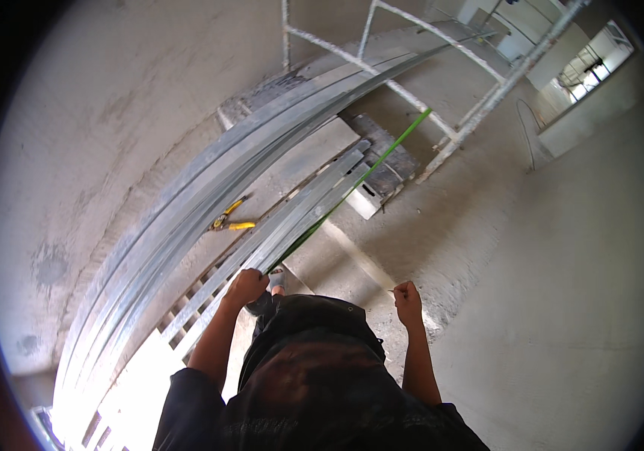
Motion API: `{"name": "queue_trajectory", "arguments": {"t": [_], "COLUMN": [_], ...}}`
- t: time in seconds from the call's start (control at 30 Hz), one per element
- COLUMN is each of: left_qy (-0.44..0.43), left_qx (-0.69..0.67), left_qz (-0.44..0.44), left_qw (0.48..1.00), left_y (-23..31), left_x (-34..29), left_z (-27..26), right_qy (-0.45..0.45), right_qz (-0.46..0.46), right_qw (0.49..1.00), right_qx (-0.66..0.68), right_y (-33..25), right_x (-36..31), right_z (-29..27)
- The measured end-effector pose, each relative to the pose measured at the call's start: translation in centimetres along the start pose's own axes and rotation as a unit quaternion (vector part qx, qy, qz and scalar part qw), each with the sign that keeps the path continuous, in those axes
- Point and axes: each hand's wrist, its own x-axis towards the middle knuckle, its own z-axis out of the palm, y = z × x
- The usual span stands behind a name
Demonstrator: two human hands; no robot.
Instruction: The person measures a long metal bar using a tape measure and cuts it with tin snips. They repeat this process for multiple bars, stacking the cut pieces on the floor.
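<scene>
Left hand (249, 286) curled around a green strip (397, 143), right hand (408, 301) fisted (contents unclear); yellow-handled snips (221, 222) near metal channels (299, 207)

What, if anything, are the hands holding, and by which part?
The left hand appears closed around the green strip at its near end. The right hand is closed; whether it holds anything cannot be told.

Two hands (247, 287) (408, 302), one green strip (373, 169), one tool (220, 222)
</scene>
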Motion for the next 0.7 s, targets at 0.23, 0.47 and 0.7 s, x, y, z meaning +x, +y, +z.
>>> {"name": "queue_trajectory", "arguments": {"t": [0.23, 0.47, 0.7], "left_qy": [0.020, 0.017, 0.014], "left_qx": [-0.017, -0.044, -0.039], "left_qz": [0.011, -0.027, -0.047], "left_qw": [1.000, 0.999, 0.998], "left_y": [-1.5, -1.5, -3.9], "left_x": [-1.0, -2.2, -2.9], "left_z": [0.8, 0.8, 2.4], "right_qy": [-0.037, -0.057, -0.082], "right_qz": [0.038, 0.049, 0.038], "right_qw": [0.999, 0.997, 0.996], "right_qx": [0.006, 0.020, -0.002], "right_y": [-0.2, -1.1, -0.6], "right_x": [0.2, 0.5, 1.2], "right_z": [-0.1, 0.4, 0.7]}}
